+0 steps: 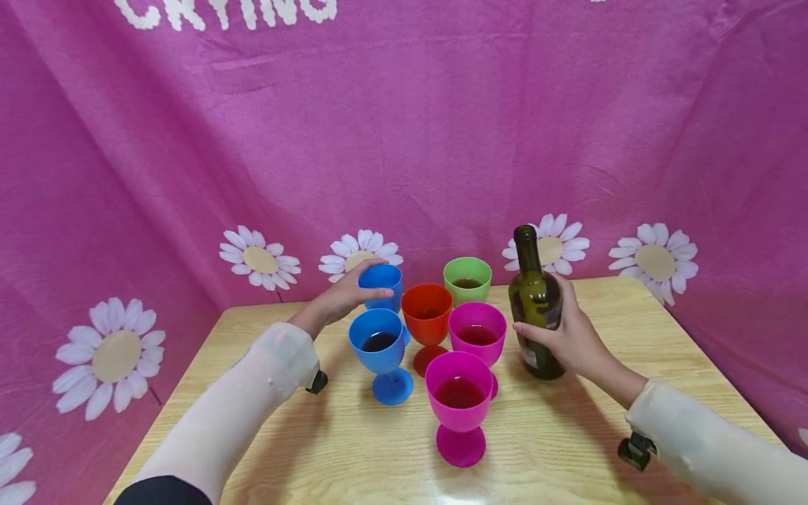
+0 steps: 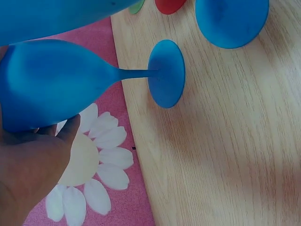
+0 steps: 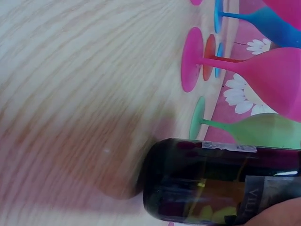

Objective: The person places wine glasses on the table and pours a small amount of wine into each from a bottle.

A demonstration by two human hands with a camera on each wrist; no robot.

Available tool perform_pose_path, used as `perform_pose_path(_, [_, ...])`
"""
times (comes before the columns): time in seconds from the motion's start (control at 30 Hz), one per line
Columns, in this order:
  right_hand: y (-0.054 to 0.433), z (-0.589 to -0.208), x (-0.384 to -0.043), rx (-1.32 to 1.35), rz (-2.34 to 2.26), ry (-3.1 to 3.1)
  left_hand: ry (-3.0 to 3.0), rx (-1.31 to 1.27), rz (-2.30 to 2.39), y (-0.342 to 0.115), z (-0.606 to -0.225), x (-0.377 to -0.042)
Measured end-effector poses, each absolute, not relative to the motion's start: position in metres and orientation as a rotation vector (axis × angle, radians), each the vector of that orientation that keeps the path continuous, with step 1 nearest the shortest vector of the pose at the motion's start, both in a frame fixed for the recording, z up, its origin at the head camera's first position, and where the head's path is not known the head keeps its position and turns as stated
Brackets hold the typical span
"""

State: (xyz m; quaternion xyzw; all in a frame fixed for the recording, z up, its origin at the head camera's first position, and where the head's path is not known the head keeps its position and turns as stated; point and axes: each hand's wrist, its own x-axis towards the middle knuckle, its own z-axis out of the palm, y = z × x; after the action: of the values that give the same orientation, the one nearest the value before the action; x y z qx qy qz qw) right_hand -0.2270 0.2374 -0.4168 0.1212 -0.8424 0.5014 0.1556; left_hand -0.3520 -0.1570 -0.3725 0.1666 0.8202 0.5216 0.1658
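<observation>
At the back left of the group, my left hand (image 1: 341, 298) curls its fingers and thumb round the bowl of a blue goblet (image 2: 51, 82). That goblet stands upright, its foot close to the table's far edge in the left wrist view. A second blue goblet (image 1: 377, 361), with dark liquid inside, is just in front of it. On the right, my right hand (image 1: 577, 340) grips a dark green wine bottle (image 1: 529, 280) round its body. The bottle is upright with its mouth uncovered, and its base is close over the table in the right wrist view.
Beside the blue goblets stand a red goblet (image 1: 426, 315), a green one (image 1: 467, 289) and two pink goblets, one behind (image 1: 477, 344) and one in front (image 1: 459, 414). These hold dark or reddish liquid. The wooden table (image 1: 353, 456) meets a pink daisy-print cloth (image 1: 404, 140) at the back.
</observation>
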Motion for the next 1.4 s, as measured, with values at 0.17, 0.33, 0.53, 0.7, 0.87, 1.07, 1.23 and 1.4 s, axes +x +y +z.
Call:
perform_pose_path(0.17, [0.239, -0.409, -0.233, 0.379, 1.363, -2.455, 2.325, 0.469, 1.481, -0.157, -0.373, -0.354])
perform_pose_path(0.33, [0.24, -0.388, -0.243, 0.427, 1.216, -2.52, 2.325, 0.477, 1.475, -0.157, -0.374, -0.353])
perform_pose_path(0.53, [0.233, -0.352, -0.256, 0.547, 1.076, -2.551, 2.34, 0.464, 1.464, -0.157, -0.373, -0.353])
perform_pose_path(0.7, [0.221, -0.325, -0.268, 0.613, 0.924, -2.593, 2.322, 0.462, 1.48, -0.157, -0.373, -0.353])
perform_pose_path(0.87, [0.208, -0.305, -0.277, 0.582, 0.725, -2.699, 2.32, 0.467, 1.494, -0.158, -0.374, -0.353])
perform_pose_path(1.07, [0.189, -0.291, -0.285, 0.523, 0.625, -2.859, 2.317, 0.47, 1.502, -0.159, -0.376, -0.353])
perform_pose_path(1.23, [0.174, -0.285, -0.29, 0.436, 0.577, -2.948, 2.339, 0.475, 1.482, -0.159, -0.377, -0.353])
perform_pose_path(1.4, [0.163, -0.28, -0.297, 0.371, 0.491, -2.997, 2.351, 0.485, 1.466, -0.159, -0.376, -0.353])
